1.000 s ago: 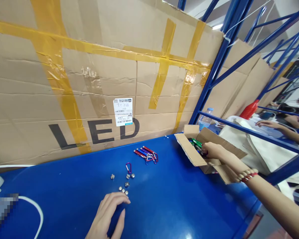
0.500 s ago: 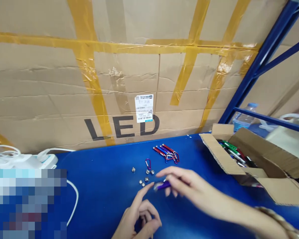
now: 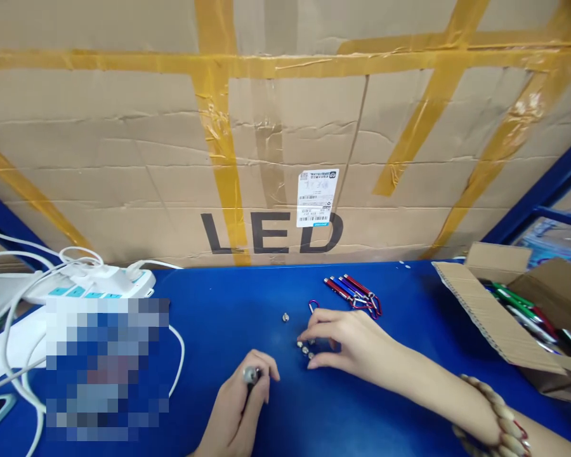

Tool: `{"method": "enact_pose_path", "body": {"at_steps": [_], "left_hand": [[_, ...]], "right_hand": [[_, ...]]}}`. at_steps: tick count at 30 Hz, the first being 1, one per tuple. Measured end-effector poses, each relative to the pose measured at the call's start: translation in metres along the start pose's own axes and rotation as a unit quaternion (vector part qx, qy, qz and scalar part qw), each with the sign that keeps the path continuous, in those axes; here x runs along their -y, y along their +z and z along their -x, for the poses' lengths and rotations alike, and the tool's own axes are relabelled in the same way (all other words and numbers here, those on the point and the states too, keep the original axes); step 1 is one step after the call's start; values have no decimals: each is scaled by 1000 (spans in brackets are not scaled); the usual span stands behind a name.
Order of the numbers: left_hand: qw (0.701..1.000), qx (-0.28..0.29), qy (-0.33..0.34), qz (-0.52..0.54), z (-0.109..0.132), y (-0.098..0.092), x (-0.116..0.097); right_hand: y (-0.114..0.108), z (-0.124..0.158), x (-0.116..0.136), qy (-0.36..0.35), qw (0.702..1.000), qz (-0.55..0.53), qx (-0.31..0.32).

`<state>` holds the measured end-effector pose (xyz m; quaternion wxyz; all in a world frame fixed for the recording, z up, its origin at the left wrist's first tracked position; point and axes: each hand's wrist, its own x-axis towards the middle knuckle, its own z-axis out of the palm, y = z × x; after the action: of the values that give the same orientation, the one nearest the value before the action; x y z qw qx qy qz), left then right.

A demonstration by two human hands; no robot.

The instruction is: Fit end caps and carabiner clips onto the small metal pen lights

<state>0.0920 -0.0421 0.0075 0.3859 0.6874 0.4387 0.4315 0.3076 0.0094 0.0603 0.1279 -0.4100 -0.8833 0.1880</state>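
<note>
**Small torch** (image 3: 250, 374): silver tip upward, pinched between thumb and curled fingers of left hand (image 3: 240, 406), near front of blue table (image 3: 400, 406). Body mostly hidden inside the fist.

**Silver caps** (image 3: 305, 348): small cluster on the table, just right of the small torch, under the fingertips of right hand (image 3: 349, 343). Thumb and forefinger drawn close over the cluster, other fingers loosely curved. Impossible to tell whether a cap is actually gripped.

**Lone cap** (image 3: 285, 317): apart from the cluster, behind it.

**Purple clip** (image 3: 313, 306): flat on the table, just behind the right forefinger.

**Bundle of torches** (image 3: 354, 291): red and blue, with clips, farther back, well clear of both hands.

**Small box** (image 3: 476, 311): open, at right of the table, flaps spread. Inside, loose torches (image 3: 521, 304) in green, red and black, lying side by side.

**Hand poses**: right forearm stretched in from lower right, palm down, beaded bracelet (image 3: 495, 412) at the wrist. Left hand entering from the bottom edge, thumb side up.

**Large carton** (image 3: 124, 158): behind the table, crossed with yellow tape, "LED" in black, white label (image 3: 317, 197).

**Power strip** (image 3: 95, 282): white, at left, with cables.
</note>
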Motion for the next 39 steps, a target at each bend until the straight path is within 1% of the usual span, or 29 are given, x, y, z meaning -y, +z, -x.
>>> {"method": "enact_pose_path", "body": {"at_steps": [2,3,7,9,14,18,21,23,25,27,29,30,32,35,37,39], "left_hand": [[999,40,-8,-4,0,1,9],[999,53,-12,-4,0,2,12],[998,66,-19,-14,3,3,20],[997,74,-15,-30,3,2,20],[993,78,25,-83,-1,-2,12],[992,82,7,-94,-3,-4,5],[993,84,13,-86,-1,-4,4],[994,88,11,-71,1,-4,6],[994,95,8,-56,3,-3,9],[993,103,20,-45,5,-3,10],[992,112,42,-39,5,-4,11],[991,116,50,-38,5,-4,11],[990,123,63,-37,4,-4,10],[988,129,80,-39,3,-4,10],[986,130,93,-39,3,-3,9],[986,130,100,-39,3,-3,9]], "right_hand": [[4,0,-4,8,999,21,38],[8,0,-5,10,999,28,46],[24,-4,-10,7,999,40,34],[29,-6,-12,11,999,33,24],[33,-9,-9,45,999,-20,13],[36,-9,-6,72,994,-72,28],[39,-9,-9,70,991,-100,48],[40,-8,-10,63,992,-100,49],[38,-7,-8,50,993,-105,18],[35,-5,-1,40,988,-140,-54],[30,-3,9,36,971,-198,-127],[29,-2,15,37,962,-226,-149],[27,0,26,42,946,-277,-161],[28,1,36,42,932,-328,-149],[31,2,38,20,930,-334,-152],[33,4,38,-22,934,-315,-168]]}}
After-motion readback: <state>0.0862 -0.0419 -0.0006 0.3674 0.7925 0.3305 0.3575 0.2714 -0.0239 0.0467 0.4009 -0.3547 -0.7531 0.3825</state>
